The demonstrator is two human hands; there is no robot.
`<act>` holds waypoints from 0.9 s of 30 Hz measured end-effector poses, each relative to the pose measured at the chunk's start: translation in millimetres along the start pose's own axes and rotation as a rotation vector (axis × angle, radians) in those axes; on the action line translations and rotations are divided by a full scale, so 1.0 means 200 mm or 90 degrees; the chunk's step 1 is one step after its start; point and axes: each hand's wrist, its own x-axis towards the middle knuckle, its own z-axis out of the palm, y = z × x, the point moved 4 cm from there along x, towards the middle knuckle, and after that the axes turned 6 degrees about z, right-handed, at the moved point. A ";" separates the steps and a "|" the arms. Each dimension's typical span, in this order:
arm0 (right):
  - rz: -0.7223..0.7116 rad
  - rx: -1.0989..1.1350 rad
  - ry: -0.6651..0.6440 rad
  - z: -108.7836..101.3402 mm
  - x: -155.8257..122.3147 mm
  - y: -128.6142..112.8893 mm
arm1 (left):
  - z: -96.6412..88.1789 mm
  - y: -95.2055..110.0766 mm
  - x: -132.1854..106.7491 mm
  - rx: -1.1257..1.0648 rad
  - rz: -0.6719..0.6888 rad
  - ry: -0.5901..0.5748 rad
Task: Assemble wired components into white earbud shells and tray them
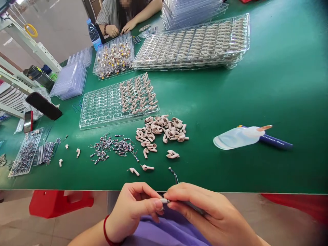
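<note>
The tabletop is plain green, the loose earbud shells pale pinkish beige, the held piece whitish. Red marks the wristband and the left stool; the lap's cloth is purple. The ring is yellow, the propped phone black, the co-worker's sleeve grey-striped, the squeeze bottle milky with an orange-brown tip.

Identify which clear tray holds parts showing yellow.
The tray nearest the co-worker's hands, beside the blue-capped bottle. Its jumbled white parts show yellow; the front tray and right-hand tray stack show none.

A red wristband and purple clothing are worn.
</note>
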 end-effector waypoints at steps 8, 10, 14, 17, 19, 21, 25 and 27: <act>-0.078 -0.022 0.038 0.01 -0.02 -0.03 | -0.02 -0.01 -0.01 0.053 0.050 -0.015; -0.070 -0.020 0.042 0.01 -0.02 -0.03 | -0.02 0.00 -0.01 0.072 0.059 -0.013; -0.060 -0.001 0.055 0.01 -0.02 -0.03 | -0.01 0.02 -0.03 0.085 0.072 -0.014; -0.062 0.017 0.057 0.02 -0.03 -0.02 | -0.01 0.02 -0.03 0.086 0.076 -0.023; -0.062 0.023 0.057 0.03 -0.03 -0.02 | -0.01 0.01 -0.03 0.090 0.077 -0.027; -0.061 0.021 0.054 0.03 -0.03 -0.02 | -0.01 0.01 -0.03 0.104 0.079 -0.026; -0.065 -0.043 0.032 0.01 -0.01 0.01 | -0.05 0.04 -0.03 0.176 0.082 -0.012; -0.048 -0.127 0.079 -0.05 0.00 0.05 | -0.12 0.08 -0.03 0.249 0.105 0.026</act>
